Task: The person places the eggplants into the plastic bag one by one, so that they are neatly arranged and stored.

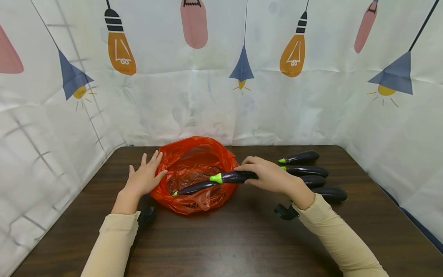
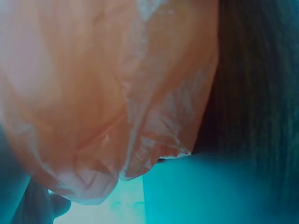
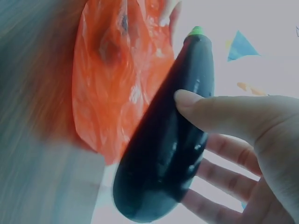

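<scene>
A red plastic bag (image 1: pixel 199 206) lies on the table with its mouth spread wide; its crinkled side (image 2: pixel 103 93) fills much of the left wrist view. Fingers spread, my left hand (image 1: pixel 143 179) rests against the bag's left edge. My right hand (image 1: pixel 268 175) grips a dark purple eggplant (image 1: pixel 233 177) by its thick end, over the bag's right rim. In the right wrist view, the thumb lies across that eggplant (image 3: pixel 163 135) with the fingers on its far side. Another eggplant (image 1: pixel 195 188) lies inside the bag, its green stem end to the left.
Several more eggplants lie in a column on the right, among them one at the back (image 1: pixel 301 157) and one at the front (image 1: pixel 330 194); the right forearm partly covers some. Behind the dark wooden table (image 1: pixel 221 246) hangs a white printed curtain (image 1: pixel 207 100).
</scene>
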`<state>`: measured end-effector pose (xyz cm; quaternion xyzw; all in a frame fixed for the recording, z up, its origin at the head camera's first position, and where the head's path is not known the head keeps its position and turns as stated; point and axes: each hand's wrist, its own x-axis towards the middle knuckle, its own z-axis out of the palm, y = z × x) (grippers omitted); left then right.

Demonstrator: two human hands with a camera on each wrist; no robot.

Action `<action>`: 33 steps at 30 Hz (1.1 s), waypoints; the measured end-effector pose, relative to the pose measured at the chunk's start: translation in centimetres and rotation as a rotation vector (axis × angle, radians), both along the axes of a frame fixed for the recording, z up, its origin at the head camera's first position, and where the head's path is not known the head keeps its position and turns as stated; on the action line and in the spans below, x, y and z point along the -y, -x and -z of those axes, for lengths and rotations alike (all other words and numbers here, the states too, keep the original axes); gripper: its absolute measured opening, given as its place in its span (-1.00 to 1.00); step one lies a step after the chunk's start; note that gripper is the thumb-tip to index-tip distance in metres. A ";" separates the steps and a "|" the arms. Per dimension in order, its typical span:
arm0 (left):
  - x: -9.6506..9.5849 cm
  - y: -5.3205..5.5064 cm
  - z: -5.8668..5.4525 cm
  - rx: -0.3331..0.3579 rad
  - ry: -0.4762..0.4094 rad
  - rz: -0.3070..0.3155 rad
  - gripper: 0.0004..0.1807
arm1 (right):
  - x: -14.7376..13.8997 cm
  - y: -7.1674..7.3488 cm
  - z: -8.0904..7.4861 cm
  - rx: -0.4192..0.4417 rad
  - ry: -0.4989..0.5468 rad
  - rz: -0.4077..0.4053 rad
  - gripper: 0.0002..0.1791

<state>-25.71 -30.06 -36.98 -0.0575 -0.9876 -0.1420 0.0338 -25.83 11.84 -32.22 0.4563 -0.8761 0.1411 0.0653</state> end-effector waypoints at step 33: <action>-0.1 -0.3 0.0 -0.008 0.003 0.001 -0.17 | 7.8 1.2 -0.6 -0.109 -0.070 -0.122 -0.46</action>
